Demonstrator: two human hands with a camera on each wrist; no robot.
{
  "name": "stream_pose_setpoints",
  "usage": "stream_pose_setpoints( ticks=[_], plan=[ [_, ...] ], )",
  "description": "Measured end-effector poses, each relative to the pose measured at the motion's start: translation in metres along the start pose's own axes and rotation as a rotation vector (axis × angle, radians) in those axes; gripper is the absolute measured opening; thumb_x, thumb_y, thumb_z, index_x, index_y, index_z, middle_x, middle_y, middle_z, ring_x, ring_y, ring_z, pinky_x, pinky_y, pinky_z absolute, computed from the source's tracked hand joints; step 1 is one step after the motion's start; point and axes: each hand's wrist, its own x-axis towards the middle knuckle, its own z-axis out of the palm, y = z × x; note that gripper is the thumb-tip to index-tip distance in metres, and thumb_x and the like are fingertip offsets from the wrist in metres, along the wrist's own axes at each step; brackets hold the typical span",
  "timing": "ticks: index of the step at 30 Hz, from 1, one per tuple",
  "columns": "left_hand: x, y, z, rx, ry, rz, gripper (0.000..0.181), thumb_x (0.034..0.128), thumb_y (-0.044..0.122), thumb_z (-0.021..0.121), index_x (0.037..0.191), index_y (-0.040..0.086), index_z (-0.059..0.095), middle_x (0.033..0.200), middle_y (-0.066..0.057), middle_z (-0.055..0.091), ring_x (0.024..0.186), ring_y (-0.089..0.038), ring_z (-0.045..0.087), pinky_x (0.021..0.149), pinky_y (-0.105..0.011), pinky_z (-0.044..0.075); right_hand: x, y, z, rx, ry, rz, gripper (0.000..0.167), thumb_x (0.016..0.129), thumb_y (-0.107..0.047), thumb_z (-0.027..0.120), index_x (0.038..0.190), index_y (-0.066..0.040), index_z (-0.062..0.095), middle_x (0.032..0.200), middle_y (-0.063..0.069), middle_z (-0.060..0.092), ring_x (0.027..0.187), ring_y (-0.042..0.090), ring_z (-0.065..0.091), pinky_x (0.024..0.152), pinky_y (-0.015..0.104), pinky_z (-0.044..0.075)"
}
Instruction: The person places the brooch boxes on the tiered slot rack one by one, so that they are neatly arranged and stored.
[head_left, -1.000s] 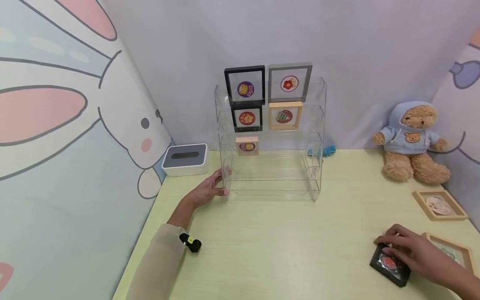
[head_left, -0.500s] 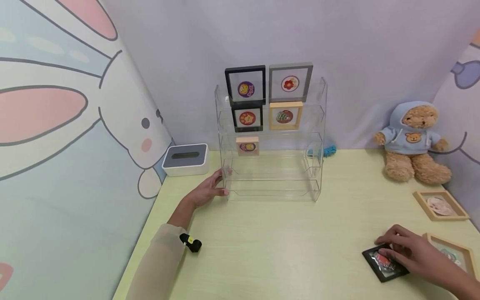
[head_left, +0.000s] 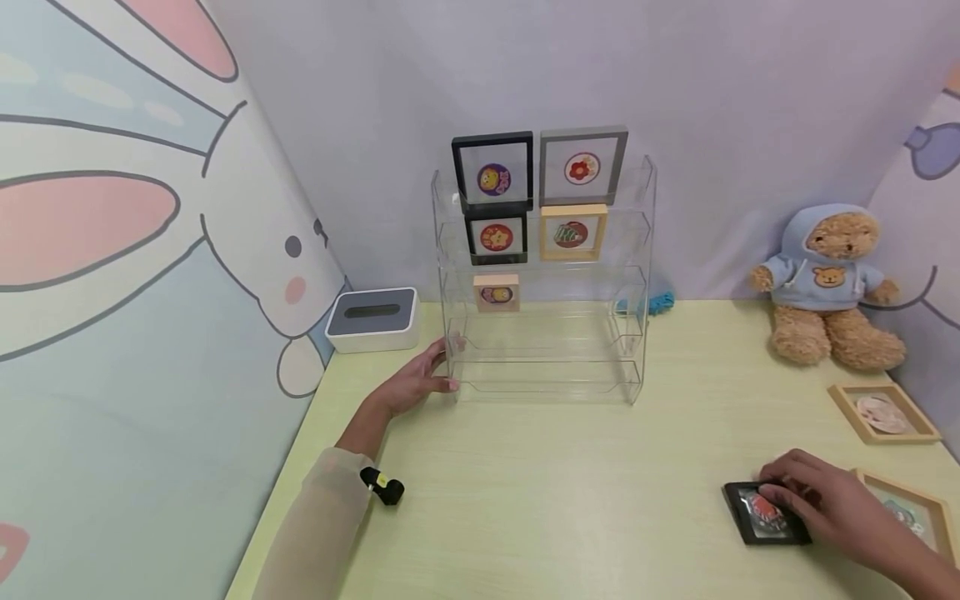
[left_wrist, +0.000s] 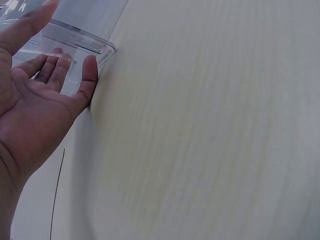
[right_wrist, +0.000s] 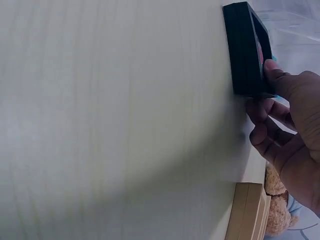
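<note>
A black photo frame (head_left: pixel 766 515) with a red picture tilts in my right hand (head_left: pixel 847 504), pinched at its right side. In the right wrist view, my thumb lies on the front edge of the frame (right_wrist: pixel 245 52), with curled fingers at its lower corner. My left hand (head_left: pixel 408 385) grips the left side of a clear acrylic tiered rack (head_left: pixel 547 375), thumb at the front edge and fingers farther back. In the left wrist view, the left hand (left_wrist: pixel 42 102) curves around the rack's lower corner (left_wrist: pixel 90 42). Black, grey and wooden frames stand on the upper tiers.
A wooden frame (head_left: pixel 885 414) lies on the right of the table (head_left: pixel 540 500); another wooden frame (head_left: pixel 911 512) is partly behind my right hand. A teddy bear (head_left: pixel 828 283) sits at the back right. A tissue box (head_left: pixel 372 320) and blue item (head_left: pixel 660 303) are near the wall.
My right hand has turned the black frame so its picture faces more upright, and shifted it slightly left. My left hand and the rack have stayed in place.
</note>
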Motion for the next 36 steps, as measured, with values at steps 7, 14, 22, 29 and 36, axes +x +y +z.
stream_pose_setpoints(
  ticks=[7,14,22,29,36],
  plan=[
    [-0.001,0.002,0.001,0.009,0.002,0.002,0.103,0.0997,0.007,0.079,0.179,0.020,0.014,0.186,-0.007,0.021,0.174,-0.033,0.011,0.139,-0.063,0.005,0.012,-0.005,-0.009,-0.047,0.069,-0.006,0.040,0.086,0.012,0.085,0.106,-0.021,0.074,0.096,-0.014,0.067,0.076,-0.012,0.056,0.061,0.009,0.043],
    [-0.001,0.002,0.001,-0.039,-0.010,0.016,0.103,0.0993,0.003,0.078,0.179,0.019,0.015,0.185,-0.007,0.022,0.174,-0.032,0.010,0.140,-0.061,0.005,0.042,-0.012,-0.029,-0.162,0.232,-0.123,0.033,0.116,-0.026,0.058,0.114,0.001,0.077,0.104,0.009,0.065,0.086,-0.011,0.048,0.062,0.014,0.040],
    [-0.002,0.003,0.002,-0.050,-0.018,0.025,0.103,0.0999,0.004,0.078,0.179,0.020,0.015,0.186,-0.007,0.020,0.174,-0.032,0.008,0.140,-0.062,0.003,0.088,-0.023,-0.052,-0.276,0.368,-0.229,0.076,0.118,-0.057,0.036,0.112,0.009,0.074,0.105,0.022,0.063,0.089,0.000,0.043,0.058,0.022,0.039],
    [-0.003,0.002,0.001,-0.040,-0.014,0.022,0.104,0.1001,0.005,0.079,0.179,0.021,0.014,0.186,-0.007,0.020,0.175,-0.032,0.007,0.139,-0.062,0.002,0.131,-0.033,-0.064,-0.318,0.445,-0.313,0.072,0.118,-0.054,0.041,0.113,0.010,0.074,0.107,0.027,0.063,0.080,0.023,0.051,0.060,0.026,0.040],
    [-0.002,0.002,0.002,-0.047,-0.007,0.019,0.102,0.0996,0.003,0.078,0.179,0.020,0.016,0.185,-0.007,0.022,0.174,-0.032,0.010,0.140,-0.060,0.005,0.176,-0.045,-0.067,-0.360,0.504,-0.429,0.063,0.119,-0.045,0.047,0.116,0.012,0.075,0.106,0.033,0.065,0.075,0.033,0.058,0.059,0.038,0.042]
  ],
)
